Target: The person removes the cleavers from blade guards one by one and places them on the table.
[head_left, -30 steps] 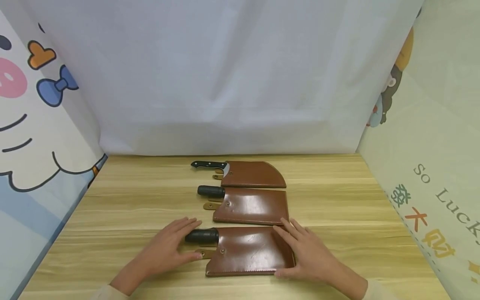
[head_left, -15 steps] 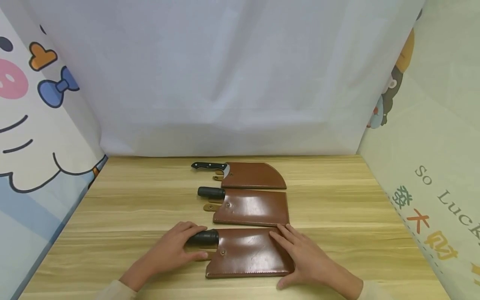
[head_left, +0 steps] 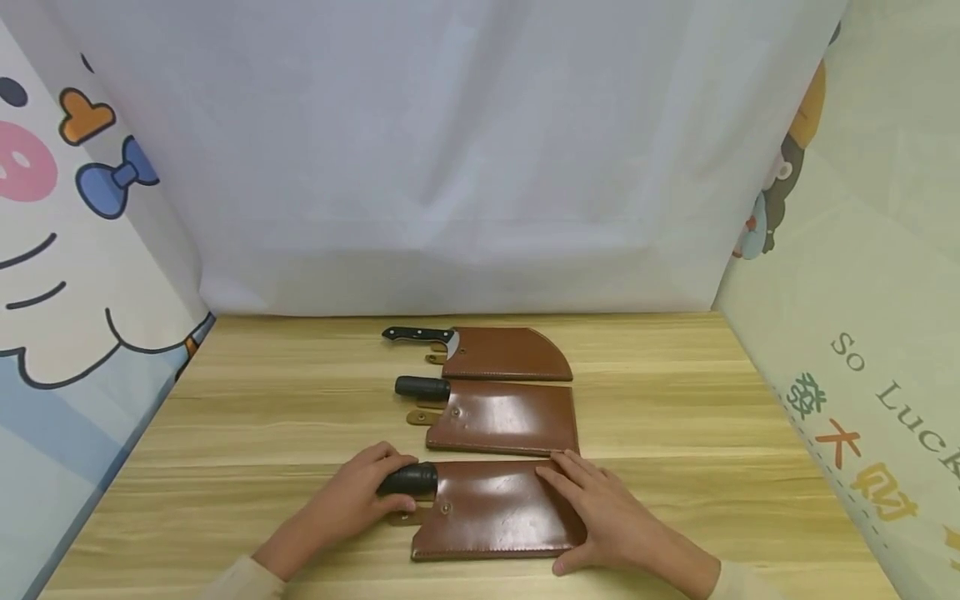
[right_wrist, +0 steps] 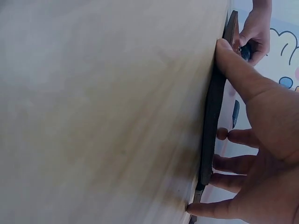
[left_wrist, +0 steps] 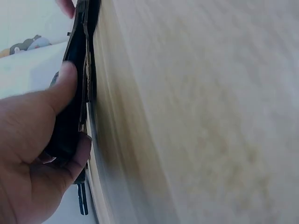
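Observation:
The nearest of three sheathed knives is a cleaver whose black handle (head_left: 411,479) sticks out to the left of a glossy brown leather sheath (head_left: 495,510). My left hand (head_left: 358,492) grips that handle; the left wrist view shows the thumb (left_wrist: 65,81) and fingers curled around it. At the sheath's right end my right hand (head_left: 617,518) rests with fingers spread, fingertips on the sheath's upper part and thumb by its near edge. In the right wrist view the thumb (right_wrist: 233,65) lies against the sheath's edge (right_wrist: 212,107). No bare blade shows on this cleaver.
Behind it lies a second cleaver in a rectangular brown sheath (head_left: 513,417). Farther back is a knife with a riveted black handle (head_left: 418,334) and a rounded brown sheath (head_left: 510,352). A white cloth (head_left: 465,167) hangs behind the wooden table (head_left: 247,400).
My left hand has moved right and closed around the near cleaver's handle. My right hand has shifted slightly left over the sheath's end. The cleavers have hardly moved.

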`<move>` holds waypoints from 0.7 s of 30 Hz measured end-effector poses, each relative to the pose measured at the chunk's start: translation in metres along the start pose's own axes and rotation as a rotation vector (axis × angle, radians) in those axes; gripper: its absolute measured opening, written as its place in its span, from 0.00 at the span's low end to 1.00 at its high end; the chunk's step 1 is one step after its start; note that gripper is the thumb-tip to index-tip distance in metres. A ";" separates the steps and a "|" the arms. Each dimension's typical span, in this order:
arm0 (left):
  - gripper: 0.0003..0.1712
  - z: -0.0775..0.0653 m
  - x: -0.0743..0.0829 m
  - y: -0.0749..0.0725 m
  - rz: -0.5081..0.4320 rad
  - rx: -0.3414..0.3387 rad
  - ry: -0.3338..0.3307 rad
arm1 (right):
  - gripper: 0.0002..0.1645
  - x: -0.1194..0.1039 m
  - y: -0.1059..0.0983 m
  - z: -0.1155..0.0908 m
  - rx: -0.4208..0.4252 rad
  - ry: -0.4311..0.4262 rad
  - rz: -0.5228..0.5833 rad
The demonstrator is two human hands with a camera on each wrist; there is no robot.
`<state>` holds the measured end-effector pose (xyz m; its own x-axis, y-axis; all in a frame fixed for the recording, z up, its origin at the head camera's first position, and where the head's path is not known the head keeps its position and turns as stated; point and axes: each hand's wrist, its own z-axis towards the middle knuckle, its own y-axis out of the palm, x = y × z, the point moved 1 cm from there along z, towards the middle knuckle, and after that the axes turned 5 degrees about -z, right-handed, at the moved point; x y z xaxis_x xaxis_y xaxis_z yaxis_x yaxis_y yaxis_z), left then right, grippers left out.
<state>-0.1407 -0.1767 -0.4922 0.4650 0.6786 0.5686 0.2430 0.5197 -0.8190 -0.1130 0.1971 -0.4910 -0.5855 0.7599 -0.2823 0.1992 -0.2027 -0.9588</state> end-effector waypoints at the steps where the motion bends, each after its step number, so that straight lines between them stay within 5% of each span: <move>1: 0.31 0.000 0.000 0.000 0.005 0.003 0.006 | 0.72 0.000 0.000 0.000 -0.001 0.001 0.009; 12: 0.25 0.001 0.006 0.000 0.020 0.018 0.009 | 0.67 -0.003 -0.001 0.001 0.101 -0.051 -0.049; 21: 0.24 0.002 0.011 -0.010 0.023 0.060 0.040 | 0.76 -0.005 -0.016 0.000 0.076 -0.003 -0.035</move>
<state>-0.1399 -0.1731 -0.4777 0.5041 0.6702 0.5448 0.1805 0.5351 -0.8253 -0.1131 0.1964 -0.4739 -0.5933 0.7658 -0.2481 0.1179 -0.2222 -0.9678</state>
